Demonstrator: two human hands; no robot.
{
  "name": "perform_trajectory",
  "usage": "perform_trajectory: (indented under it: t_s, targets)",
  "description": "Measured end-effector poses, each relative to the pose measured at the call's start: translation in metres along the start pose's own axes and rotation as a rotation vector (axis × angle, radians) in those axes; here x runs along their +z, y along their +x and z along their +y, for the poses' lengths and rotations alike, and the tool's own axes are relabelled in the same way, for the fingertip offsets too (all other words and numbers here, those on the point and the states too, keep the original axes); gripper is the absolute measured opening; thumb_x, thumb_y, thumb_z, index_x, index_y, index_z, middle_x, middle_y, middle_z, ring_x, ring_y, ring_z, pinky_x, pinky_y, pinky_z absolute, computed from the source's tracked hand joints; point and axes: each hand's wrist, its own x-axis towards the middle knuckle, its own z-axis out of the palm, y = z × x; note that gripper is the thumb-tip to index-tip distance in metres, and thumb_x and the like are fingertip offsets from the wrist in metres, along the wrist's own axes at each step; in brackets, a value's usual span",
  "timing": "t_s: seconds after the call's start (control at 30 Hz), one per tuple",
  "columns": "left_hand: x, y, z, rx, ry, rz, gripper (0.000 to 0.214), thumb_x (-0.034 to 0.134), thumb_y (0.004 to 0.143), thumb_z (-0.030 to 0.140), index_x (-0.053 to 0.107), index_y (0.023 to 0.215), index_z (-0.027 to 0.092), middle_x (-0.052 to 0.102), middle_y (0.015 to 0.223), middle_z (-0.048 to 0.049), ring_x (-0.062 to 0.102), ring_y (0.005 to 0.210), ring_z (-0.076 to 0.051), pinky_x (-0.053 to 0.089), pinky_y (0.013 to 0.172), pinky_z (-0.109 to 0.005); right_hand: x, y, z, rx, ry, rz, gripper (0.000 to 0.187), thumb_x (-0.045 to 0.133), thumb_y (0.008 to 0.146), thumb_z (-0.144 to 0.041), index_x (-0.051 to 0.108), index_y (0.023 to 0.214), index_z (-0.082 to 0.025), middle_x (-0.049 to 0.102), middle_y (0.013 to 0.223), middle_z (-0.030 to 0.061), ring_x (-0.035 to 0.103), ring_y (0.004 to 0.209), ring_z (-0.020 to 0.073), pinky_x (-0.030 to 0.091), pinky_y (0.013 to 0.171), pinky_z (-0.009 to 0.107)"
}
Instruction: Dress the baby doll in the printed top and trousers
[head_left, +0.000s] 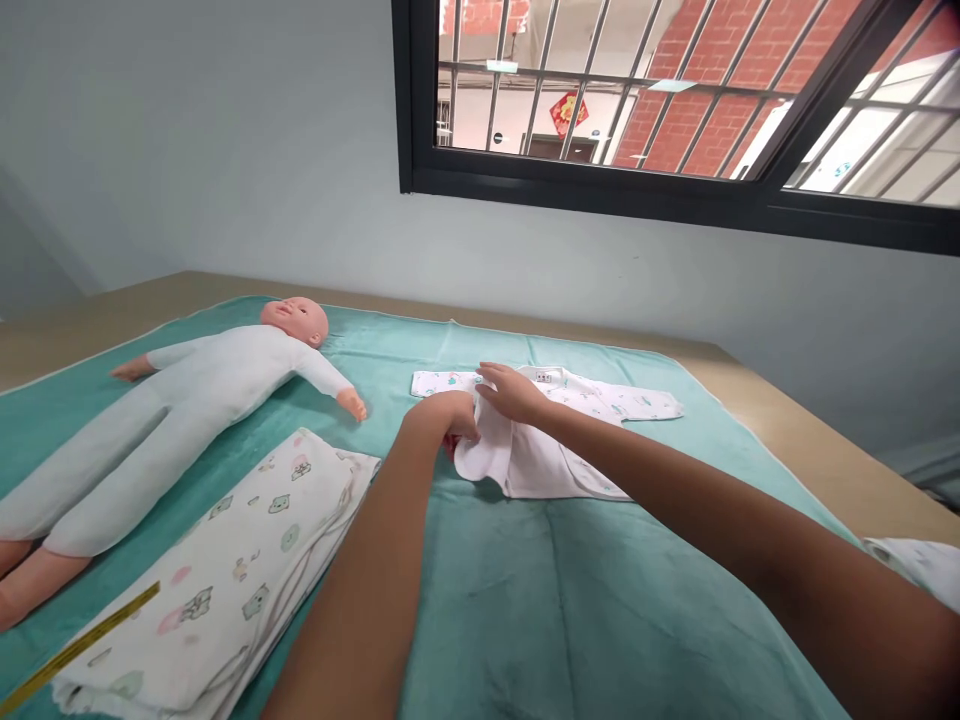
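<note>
L hand bends down at the wrist over the near-left part of a small white long-sleeved cotton top w/ a tiny coloured print; its fingers curl toward a plain white flap, but the tips are hidden, so can't tell if they pinch it. R hand lies just beyond, palm low over the same top, fingers stretched out to the left and slightly apart; can't tell if any fabric is gripped there. The hands are v. close, almost overlapping in this view.

The top lies approx. mid-table, sleeves out to both sides, collar toward the wall, on a smooth teal cloth over a pale wood-tone tabletop. The flap by L hand is partly raised.

Step in hand, prob.: handling the top's left front and the sleeve area next to it. As judged, the move calls for a light hold on the flap's edge w/ one hand, the other steadying the fabric so it doesn't bunch.

To the left, apart from the top: a bald baby doll w/ a white cloth body, on its back; nearer, a folded white cloth w/ bear print, w/ a thin yellow strip, prob. measuring tape, across its corner.
</note>
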Motion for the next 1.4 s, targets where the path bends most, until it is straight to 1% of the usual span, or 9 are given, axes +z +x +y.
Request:
perform_trajectory:
  t_s: [0.13, 0.27, 0.47, 0.63, 0.87, 1.03, 1.13, 1.23, 1.4]
  targets:
    - [-0.005, -0.009, 0.002, 0.181, -0.247, -0.139, 0.023, 0.069, 0.076, 0.031, 0.058, 0.063, 0.015, 0.068, 0.069, -0.0063, 0.067, 0.06, -0.017, 0.056, 0.061, -0.029, 0.01, -0.021, 0.011, -0.07, 0.131, 0.062, 0.051, 0.042, 0.098, -0.036, 0.049, 0.143, -0.012, 0.036, 0.157, 0.0136, 0.026, 0.148, 0.027, 0.024, 0.119, 0.043]
    - [-0.004, -0.017, 0.007, 0.369, -0.626, -0.133, 0.026, 0.069, 0.078, 0.042, 0.062, 0.081, 0.017, 0.065, 0.078, -0.0024, 0.065, 0.066, -0.015, 0.056, 0.061, -0.027, 0.008, -0.022, 0.021, -0.033, 0.344, 0.157, 0.046, 0.037, 0.093, -0.017, 0.059, 0.134, -0.022, 0.045, 0.152, 0.0074, 0.04, 0.141, 0.0228, 0.034, 0.115, 0.044]
    - [0.013, -0.009, 0.023, 0.495, -0.914, -0.161, 0.029, 0.071, 0.078, 0.042, 0.062, 0.087, 0.017, 0.062, 0.084, -0.0021, 0.062, 0.07, -0.013, 0.059, 0.068, -0.032, -0.013, -0.027, 0.038, -0.175, 0.094, 0.219, 0.032, 0.055, 0.08, -0.01, 0.072, 0.105, -0.018, 0.062, 0.13, 0.011, 0.049, 0.123, 0.0285, 0.043, 0.1, 0.04]
    - [0.034, 0.005, 0.036, 0.446, -0.854, -0.336, 0.021, 0.071, 0.076, 0.031, 0.063, 0.085, 0.014, 0.067, 0.081, -0.006, 0.068, 0.075, -0.019, 0.061, 0.07, -0.037, -0.022, -0.025, 0.046, -0.086, -0.018, 0.111, 0.028, 0.06, 0.078, -0.01, 0.071, 0.102, -0.019, 0.063, 0.119, 0.0085, 0.057, 0.104, 0.0237, 0.044, 0.085, 0.031]
    - [0.044, 0.009, 0.035, 0.351, -0.781, -0.366, 0.014, 0.063, 0.078, 0.024, 0.067, 0.076, 0.01, 0.071, 0.074, -0.0098, 0.072, 0.075, -0.022, 0.061, 0.069, -0.035, -0.013, -0.003, 0.04, 0.027, -0.024, 0.04, 0.043, 0.042, 0.088, -0.009, 0.061, 0.124, -0.022, 0.058, 0.124, 0.0106, 0.06, 0.088, 0.0211, 0.042, 0.073, 0.03]
    - [0.039, 0.008, 0.024, 0.318, -0.741, -0.386, 0.012, 0.067, 0.075, 0.024, 0.066, 0.08, 0.012, 0.074, 0.08, -0.0107, 0.073, 0.08, -0.023, 0.06, 0.066, -0.033, -0.024, 0.017, 0.05, 0.025, 0.046, -0.166, 0.037, 0.051, 0.077, -0.002, 0.072, 0.1, -0.022, 0.063, 0.119, 0.0058, 0.06, 0.096, 0.0198, 0.043, 0.076, 0.025]
    - [0.039, 0.012, 0.018, 0.334, -0.737, -0.424, 0.014, 0.068, 0.076, 0.025, 0.065, 0.084, 0.013, 0.075, 0.084, -0.0109, 0.074, 0.084, -0.023, 0.059, 0.065, -0.031, -0.039, 0.03, 0.06, 0.063, 0.083, -0.313, 0.035, 0.054, 0.072, -0.001, 0.072, 0.094, -0.021, 0.069, 0.105, 0.005, 0.062, 0.087, 0.0188, 0.043, 0.069, 0.024]
    - [0.04, 0.016, 0.017, 0.338, -0.73, -0.43, 0.016, 0.068, 0.076, 0.027, 0.065, 0.084, 0.014, 0.076, 0.084, -0.0108, 0.074, 0.083, -0.023, 0.059, 0.063, -0.029, -0.053, 0.041, 0.066, 0.113, 0.123, -0.426, 0.027, 0.057, 0.074, -0.008, 0.072, 0.092, -0.021, 0.071, 0.093, 0.0045, 0.062, 0.076, 0.017, 0.044, 0.065, 0.025]
    - [0.037, 0.013, 0.018, 0.306, -0.65, -0.363, 0.014, 0.064, 0.079, 0.028, 0.064, 0.084, 0.015, 0.075, 0.082, -0.0083, 0.073, 0.075, -0.02, 0.057, 0.06, -0.027, -0.061, 0.046, 0.069, 0.111, 0.176, -0.539, 0.02, 0.067, 0.078, -0.034, 0.073, 0.095, -0.026, 0.071, 0.102, 0.0036, 0.063, 0.079, 0.0163, 0.047, 0.066, 0.025]
